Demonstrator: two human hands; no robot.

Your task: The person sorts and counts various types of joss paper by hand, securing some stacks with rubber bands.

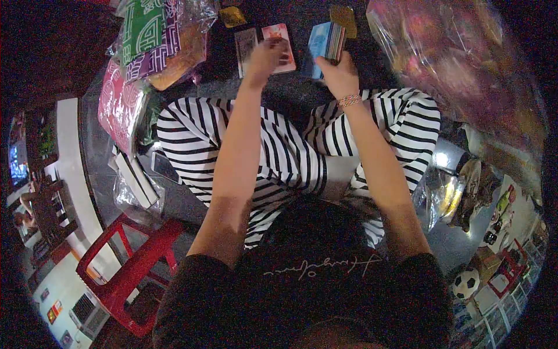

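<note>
My right hand (342, 72) grips the near end of a thick stack of blue printed paper notes (319, 42), thumb on top, with many-coloured layers along its edge. Over a red-and-white pile of notes (275, 32) is my left hand (268, 58), its fingers smeared by motion. Left of that pile lies a greyish pile of notes (246, 43). The piles rest on the dark floor just beyond my crossed legs. A braided bracelet (349, 100) circles my right wrist.
Clear plastic bags with green, purple and pink packets (142, 41) lie at left; a big plastic bag (442, 52) fills the right. Gold pieces (233, 16) sit beyond the piles. A red stool (131, 267), a phone (164, 167) and a football (465, 283) are around me.
</note>
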